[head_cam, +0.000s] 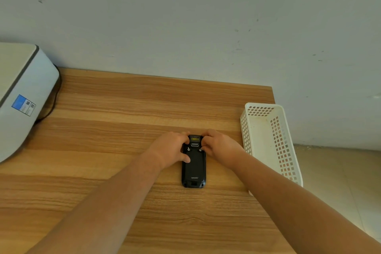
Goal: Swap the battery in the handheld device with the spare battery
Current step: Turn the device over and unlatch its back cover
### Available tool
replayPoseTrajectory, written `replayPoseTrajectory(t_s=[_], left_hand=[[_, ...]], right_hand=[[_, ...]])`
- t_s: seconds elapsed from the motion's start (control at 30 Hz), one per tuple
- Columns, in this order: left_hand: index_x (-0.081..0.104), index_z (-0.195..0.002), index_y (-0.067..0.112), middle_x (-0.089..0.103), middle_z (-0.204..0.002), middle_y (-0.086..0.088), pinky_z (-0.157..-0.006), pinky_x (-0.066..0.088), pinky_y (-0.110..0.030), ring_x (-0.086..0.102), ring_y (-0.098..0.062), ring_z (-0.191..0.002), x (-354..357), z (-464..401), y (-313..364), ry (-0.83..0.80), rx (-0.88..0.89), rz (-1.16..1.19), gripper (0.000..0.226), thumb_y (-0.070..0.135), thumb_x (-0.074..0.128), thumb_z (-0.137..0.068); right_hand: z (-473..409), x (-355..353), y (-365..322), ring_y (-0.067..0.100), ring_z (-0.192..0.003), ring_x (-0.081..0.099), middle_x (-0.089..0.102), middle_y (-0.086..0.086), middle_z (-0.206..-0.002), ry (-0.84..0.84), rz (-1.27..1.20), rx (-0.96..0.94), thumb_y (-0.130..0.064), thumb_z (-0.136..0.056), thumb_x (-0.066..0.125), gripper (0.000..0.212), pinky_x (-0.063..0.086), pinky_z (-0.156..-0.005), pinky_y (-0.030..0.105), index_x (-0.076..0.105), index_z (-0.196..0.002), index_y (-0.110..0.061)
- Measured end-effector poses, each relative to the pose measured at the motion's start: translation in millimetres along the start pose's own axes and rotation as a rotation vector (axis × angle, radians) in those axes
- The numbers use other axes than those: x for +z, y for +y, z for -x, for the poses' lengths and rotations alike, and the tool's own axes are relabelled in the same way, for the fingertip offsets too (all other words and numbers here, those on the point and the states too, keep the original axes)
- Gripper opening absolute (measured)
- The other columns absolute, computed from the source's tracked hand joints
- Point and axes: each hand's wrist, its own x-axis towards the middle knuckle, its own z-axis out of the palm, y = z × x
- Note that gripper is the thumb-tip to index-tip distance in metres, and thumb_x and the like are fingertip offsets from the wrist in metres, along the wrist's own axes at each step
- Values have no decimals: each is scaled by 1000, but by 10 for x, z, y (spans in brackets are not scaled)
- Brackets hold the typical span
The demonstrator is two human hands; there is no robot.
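Note:
A black handheld device (pixel 193 168) lies face down on the wooden table (pixel 123 130), its back cover showing, with a scanner window at its far end. My left hand (pixel 170 148) grips the device's upper left side, thumb lying on the back cover. My right hand (pixel 219 146) grips the upper right side, fingertips curled by the right latch near the top. No spare battery is in sight.
A white perforated plastic basket (pixel 272 140) stands at the table's right edge, close to my right forearm. A white printer-like machine (pixel 22 97) with a dark cable sits at the back left. A wall runs along the table's far edge.

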Motion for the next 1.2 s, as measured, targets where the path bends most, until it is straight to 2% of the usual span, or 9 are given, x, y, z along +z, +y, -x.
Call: replayPoseTrajectory(t_s=[0.27,0.63,0.8,0.93,1.03,1.2], left_hand=[[53,-136,18,32,-158,9,-109,39,-36,43,-18,-134,8,-20,3,-4,0,-7,62,38,76,-82],[55,-133,17,34,-157,8,-104,40,-33,45,-18,-132,10,-32,36,-13,-12,-48,60,38,77,-81],[54,-133,18,35,-157,7,-104,40,-33,44,-18,-133,15,-30,57,-5,-28,-47,60,37,77,-81],[48,-140,19,25,-161,6,-112,35,-34,35,-16,-142,60,58,32,22,-5,-37,62,38,72,-86],[42,-146,22,22,-162,6,-117,27,-35,24,-14,-147,120,167,5,59,1,-40,69,46,68,-87],[29,-151,23,23,-159,6,-121,19,-42,15,-15,-147,259,324,-24,104,-15,-89,97,68,66,-73]], right_hand=[[5,40,0,23,-96,61,56,5,-121,17,37,0,-27,-100,49,27,52,-83,37,65,-115,-12],[-9,22,-77,22,-98,61,57,5,-119,39,41,44,-25,-101,46,26,51,-83,32,62,-117,-10],[28,16,-106,20,-100,59,58,1,-115,87,-142,142,-23,-99,52,21,47,-84,28,64,-111,-12],[183,115,-156,17,-113,55,58,-3,-126,159,-320,224,-21,-98,53,20,43,-94,25,66,-112,-15],[278,175,-200,14,-123,50,54,-4,-135,195,-341,248,-21,-96,56,24,34,-98,21,65,-117,-15],[312,176,-283,12,-127,40,49,-4,-132,170,-312,255,-27,-95,59,31,37,-102,26,60,-125,-20]])
